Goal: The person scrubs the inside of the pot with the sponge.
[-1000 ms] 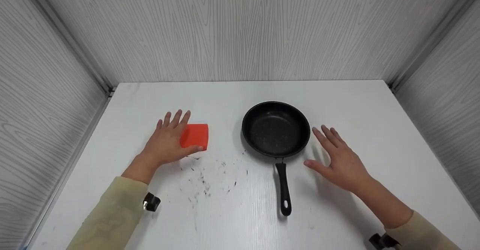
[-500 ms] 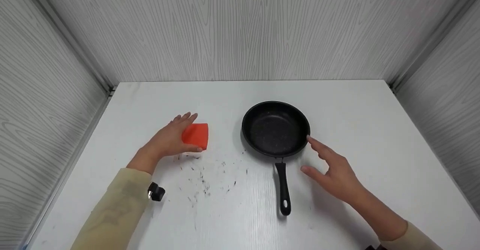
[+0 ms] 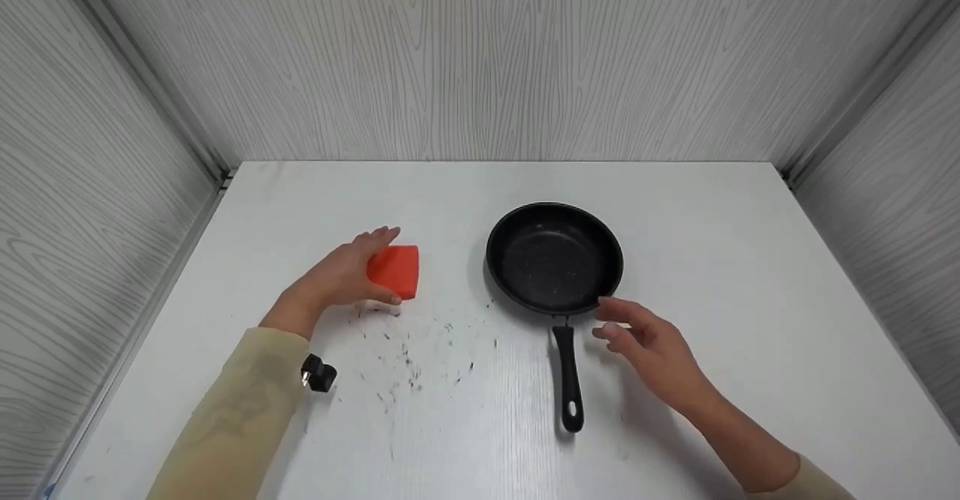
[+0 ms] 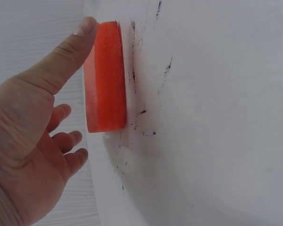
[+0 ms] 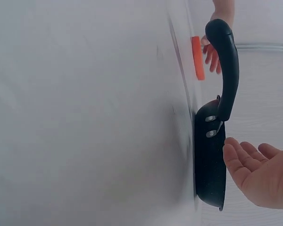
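A flat, squarish orange-red sponge-like block lies on the white table left of centre. My left hand reaches round its left side, thumb near the front corner and fingers past the back corner. In the left wrist view the thumb overlaps the block's end, while the other fingers stay apart from it. A black frying pan stands on the table right of centre, its handle toward me. Beside the handle's base hovers my right hand, fingers loosely bent, nothing in them, fingertips right at the pan's rim in the head view.
Dark scuff marks dot the white table between the block and the pan handle. Grey wood-grain panels enclose the table at the back and both sides. A small black device is fixed at the left sleeve.
My left hand has moved slightly right and closer around the block. The right hand has moved left and toward me, from the pan's side to near its handle, with fingers bending more.
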`<action>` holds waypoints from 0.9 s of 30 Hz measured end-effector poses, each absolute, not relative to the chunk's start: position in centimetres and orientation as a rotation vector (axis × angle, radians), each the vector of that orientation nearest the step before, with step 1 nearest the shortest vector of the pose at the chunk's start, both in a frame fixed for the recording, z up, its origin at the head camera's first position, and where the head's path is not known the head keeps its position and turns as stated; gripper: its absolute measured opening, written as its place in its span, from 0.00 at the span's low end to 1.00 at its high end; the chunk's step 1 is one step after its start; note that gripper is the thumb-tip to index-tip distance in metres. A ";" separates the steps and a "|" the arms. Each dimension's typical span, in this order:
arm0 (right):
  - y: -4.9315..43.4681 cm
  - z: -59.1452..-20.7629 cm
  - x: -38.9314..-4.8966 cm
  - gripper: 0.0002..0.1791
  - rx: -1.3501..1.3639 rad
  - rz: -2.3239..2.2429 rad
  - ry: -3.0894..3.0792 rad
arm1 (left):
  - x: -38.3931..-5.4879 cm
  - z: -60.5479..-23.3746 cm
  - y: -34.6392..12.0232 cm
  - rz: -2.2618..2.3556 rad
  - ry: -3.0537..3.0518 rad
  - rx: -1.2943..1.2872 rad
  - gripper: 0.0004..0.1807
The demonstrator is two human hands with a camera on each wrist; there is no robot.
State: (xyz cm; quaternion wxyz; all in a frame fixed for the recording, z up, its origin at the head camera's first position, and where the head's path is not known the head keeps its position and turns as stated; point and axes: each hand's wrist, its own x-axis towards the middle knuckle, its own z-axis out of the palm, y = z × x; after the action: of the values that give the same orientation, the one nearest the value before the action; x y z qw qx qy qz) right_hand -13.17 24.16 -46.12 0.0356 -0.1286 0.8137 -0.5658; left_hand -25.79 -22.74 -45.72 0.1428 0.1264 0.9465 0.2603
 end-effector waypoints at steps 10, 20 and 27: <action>23.9 -46.4 -13.3 0.28 -0.238 -1.832 2.178 | -26.0 -46.1 -22.6 0.760 2.706 0.370 0.60; 23.4 -46.5 -13.1 0.35 -0.164 -1.840 1.973 | -25.8 -46.6 -22.7 0.775 2.673 0.351 0.55; 23.3 -46.7 -13.3 0.37 -0.162 -1.856 1.845 | -25.9 -46.7 -22.6 0.754 2.674 0.331 0.54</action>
State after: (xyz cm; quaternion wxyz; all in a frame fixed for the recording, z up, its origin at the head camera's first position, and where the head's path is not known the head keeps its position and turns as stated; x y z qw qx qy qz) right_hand -13.34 23.32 -46.66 0.2569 -0.0598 0.6801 -0.6840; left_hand -25.87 -22.57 -46.65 0.1710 0.1166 0.9417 0.2654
